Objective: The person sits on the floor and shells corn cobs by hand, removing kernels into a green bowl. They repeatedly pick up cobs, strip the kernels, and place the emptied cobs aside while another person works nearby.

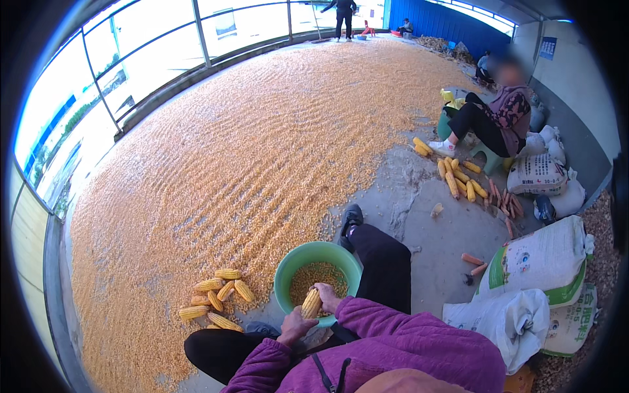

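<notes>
Between my two hands is a yellow ear of dried corn (pixel 311 304), held tilted over a green plastic basin (pixel 283 277). My left hand (pixel 296 325) grips its lower end, and my right hand (pixel 327 296) holds the upper end. Loose corn kernels (pixel 314 277) cover the bottom of the basin, which stands on the floor between my legs. On the floor left of the basin lies a small pile of corn ears (pixel 216 293), partly resting on scattered kernels.
A broad layer of kernels (pixel 221 162) spreads over the concrete floor. A seated person (pixel 511 113) is at the right near corn ears (pixel 459 178) and bare cobs (pixel 506 199). Filled woven sacks (pixel 535 255) lie behind my right side. Farther off, another person (pixel 345 17) stands.
</notes>
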Available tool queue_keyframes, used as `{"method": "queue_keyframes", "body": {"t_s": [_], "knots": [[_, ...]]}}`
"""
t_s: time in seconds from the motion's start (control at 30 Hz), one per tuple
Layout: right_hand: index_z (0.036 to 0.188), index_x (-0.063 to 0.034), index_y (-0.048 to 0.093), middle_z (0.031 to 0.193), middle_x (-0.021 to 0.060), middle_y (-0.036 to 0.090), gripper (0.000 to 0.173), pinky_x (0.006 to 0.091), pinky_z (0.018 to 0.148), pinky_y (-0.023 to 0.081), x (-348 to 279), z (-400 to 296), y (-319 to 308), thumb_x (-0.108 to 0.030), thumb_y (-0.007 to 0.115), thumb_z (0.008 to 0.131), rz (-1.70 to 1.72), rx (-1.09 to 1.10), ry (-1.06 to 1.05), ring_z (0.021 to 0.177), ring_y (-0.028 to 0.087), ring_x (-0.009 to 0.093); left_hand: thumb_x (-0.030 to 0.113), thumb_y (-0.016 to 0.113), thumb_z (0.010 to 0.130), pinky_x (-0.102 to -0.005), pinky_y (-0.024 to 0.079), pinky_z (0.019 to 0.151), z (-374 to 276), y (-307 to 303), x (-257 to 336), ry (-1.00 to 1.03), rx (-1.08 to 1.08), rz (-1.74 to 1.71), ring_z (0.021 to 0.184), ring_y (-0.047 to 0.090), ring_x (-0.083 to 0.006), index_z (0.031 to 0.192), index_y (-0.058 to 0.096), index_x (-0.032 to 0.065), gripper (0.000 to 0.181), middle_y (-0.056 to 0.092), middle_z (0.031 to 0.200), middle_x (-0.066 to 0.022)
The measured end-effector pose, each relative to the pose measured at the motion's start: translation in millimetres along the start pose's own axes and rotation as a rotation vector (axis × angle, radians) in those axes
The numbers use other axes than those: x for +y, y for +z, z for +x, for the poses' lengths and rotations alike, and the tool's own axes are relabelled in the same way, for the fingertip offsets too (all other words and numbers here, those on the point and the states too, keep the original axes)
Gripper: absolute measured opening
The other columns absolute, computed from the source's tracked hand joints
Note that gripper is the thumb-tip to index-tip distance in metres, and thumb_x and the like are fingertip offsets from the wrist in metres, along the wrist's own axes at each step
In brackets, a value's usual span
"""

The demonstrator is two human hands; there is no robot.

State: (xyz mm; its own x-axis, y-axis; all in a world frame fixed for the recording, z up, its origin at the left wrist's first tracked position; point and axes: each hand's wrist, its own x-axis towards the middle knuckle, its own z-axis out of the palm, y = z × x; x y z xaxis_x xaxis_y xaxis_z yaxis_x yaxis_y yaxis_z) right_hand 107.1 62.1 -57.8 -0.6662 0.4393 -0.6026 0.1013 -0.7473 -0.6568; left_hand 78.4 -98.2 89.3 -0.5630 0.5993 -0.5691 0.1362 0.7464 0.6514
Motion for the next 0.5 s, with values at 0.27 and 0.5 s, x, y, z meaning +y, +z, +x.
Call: {"method": "queue_keyframes", "body": {"t_s": [0.27, 0.5], "knots": [[0.094, -0.0022, 0.058, 0.089, 0.0160, 0.063, 0.038, 0.0460, 0.078, 0.051, -16.9, -14.8, -2.3, -0.038, 0.044, 0.097, 0.265, -0.184, 0.197, 0.084, 0.063, 0.030, 0.027, 0.073, 0.074, -0.0286, 0.043, 0.041, -10.8, -3.6, 4.5, -0.019, -0.064, -0.264, 0.050, 0.057, -0.0158, 0.104, 0.055, 0.0024, 0.042, 0.061, 0.070, -0.0073], [0.106, 0.0001, 0.057, 0.104, 0.0183, 0.062, 0.026, 0.0506, 0.093, 0.045, -54.5, -54.9, 15.7, -0.020, 0.044, 0.095, 0.483, -0.410, 0.164, 0.102, 0.058, 0.034, 0.016, 0.066, 0.078, -0.0219, 0.031, 0.035, -39.3, -22.8, 24.6, -0.025, -0.105, -0.584, 0.044, 0.047, -0.0097, 0.115, 0.052, 0.0049, 0.041, 0.057, 0.069, -0.0045]]}}
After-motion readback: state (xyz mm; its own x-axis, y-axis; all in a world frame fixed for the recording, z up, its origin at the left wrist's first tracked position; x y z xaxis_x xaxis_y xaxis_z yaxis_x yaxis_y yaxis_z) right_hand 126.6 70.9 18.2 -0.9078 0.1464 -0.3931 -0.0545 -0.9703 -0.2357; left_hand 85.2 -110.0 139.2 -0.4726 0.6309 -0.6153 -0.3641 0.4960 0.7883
